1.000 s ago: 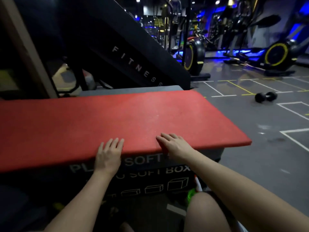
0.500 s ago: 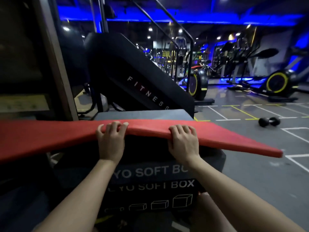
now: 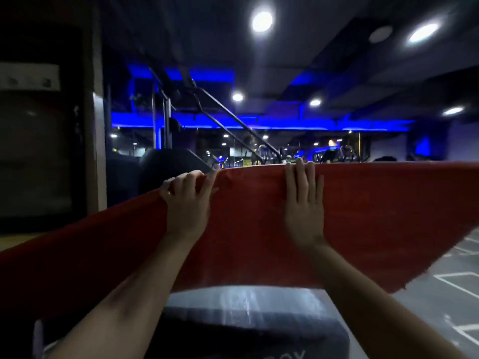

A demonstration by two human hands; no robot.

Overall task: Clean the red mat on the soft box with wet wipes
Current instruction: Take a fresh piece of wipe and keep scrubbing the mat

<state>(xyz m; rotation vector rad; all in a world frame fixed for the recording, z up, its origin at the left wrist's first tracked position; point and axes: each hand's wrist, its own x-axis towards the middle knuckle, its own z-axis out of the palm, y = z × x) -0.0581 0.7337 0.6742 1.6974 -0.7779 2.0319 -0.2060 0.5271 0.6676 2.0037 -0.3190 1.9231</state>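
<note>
Holding the red mat (image 3: 375,216) tipped up over the soft box (image 3: 246,307), left hand (image 3: 188,203) gripping, right hand (image 3: 304,208) pressing flat, wiping unstarted.

Forearms rise from 7 and 5 o'clock toward 12. The left hand (image 3: 186,206) curls its fingers over the red mat (image 3: 375,216); the right hand (image 3: 304,208) presses flat against it, fingers straight.

One mat (image 3: 375,216), one box (image 3: 246,304) below the mat, two hands on the mat: left hand (image 3: 187,206), right hand (image 3: 304,211).
</note>
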